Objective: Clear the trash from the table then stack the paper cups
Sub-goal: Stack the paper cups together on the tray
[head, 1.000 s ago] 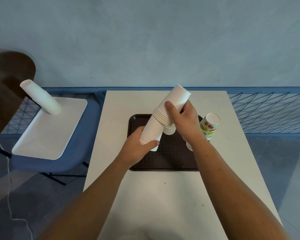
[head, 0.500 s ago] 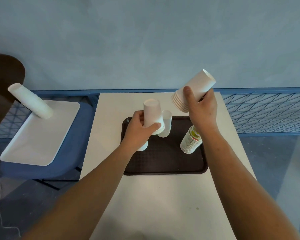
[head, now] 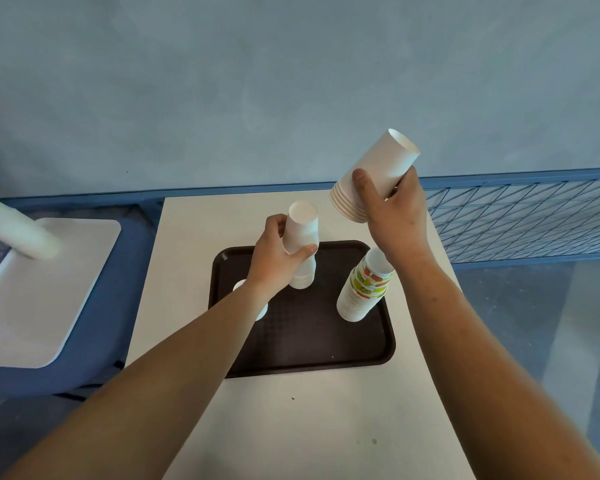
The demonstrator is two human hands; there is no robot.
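My right hand grips a tilted stack of white paper cups, held in the air over the table's far right side, bottoms pointing up and right. My left hand holds an upside-down stack of white cups that stands on the dark brown tray. A stack of cups with a fruit print leans on the tray's right side, under my right wrist. Another white cup on the tray's left is mostly hidden by my left forearm.
The tray lies on a white table. To the left, a blue chair carries a white tray with a long stack of white cups lying on it. A blue wire fence runs behind the table.
One long stack was pulled apart: my right hand lifted its upper part up and right, while my left hand kept the lower part and set it upright on the tray.
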